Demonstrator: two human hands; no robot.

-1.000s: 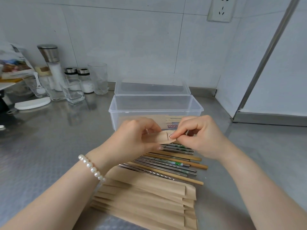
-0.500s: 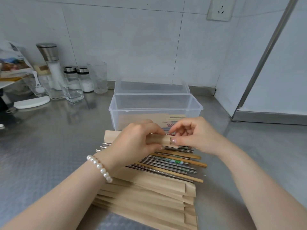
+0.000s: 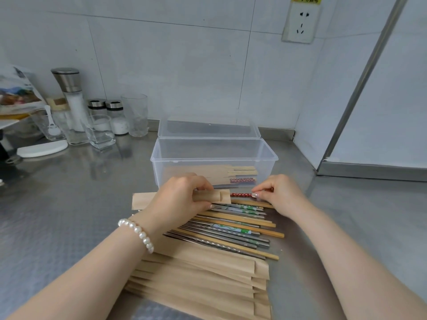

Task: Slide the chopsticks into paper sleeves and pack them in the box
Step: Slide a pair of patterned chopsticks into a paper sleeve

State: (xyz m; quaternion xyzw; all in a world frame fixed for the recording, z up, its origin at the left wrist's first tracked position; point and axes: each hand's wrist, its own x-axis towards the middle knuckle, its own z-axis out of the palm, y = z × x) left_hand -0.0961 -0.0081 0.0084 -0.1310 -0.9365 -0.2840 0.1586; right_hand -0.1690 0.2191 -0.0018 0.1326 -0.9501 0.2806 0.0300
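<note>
Bright, even, diffuse light, prob. from overhead; shadows soft & faint. Steel counter (image 3: 69,215) shows broad dull sheen plus blurred reflections of the glass jars (image 3: 101,130); no hard glare. Wide-angle distortion: metal door frame (image 3: 360,82) leans, forearms stretch at bottom corners. Centre fairly sharp; far-left edge soft, smeared. Slight compression haze on wall tiles (image 3: 173,65).

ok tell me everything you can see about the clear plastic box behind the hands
The clear plastic box is a long rectangular tub of see-through plastic with a flanged rim. It stands open and upright on the steel counter, just beyond both hands, and its matching lid lies right behind it near the wall. Through the front wall show several sleeved chopsticks lying flat on the bottom, wooden and red-patterned ends sticking out of the brown paper to the right. Neither hand clearly touches the box.
</note>
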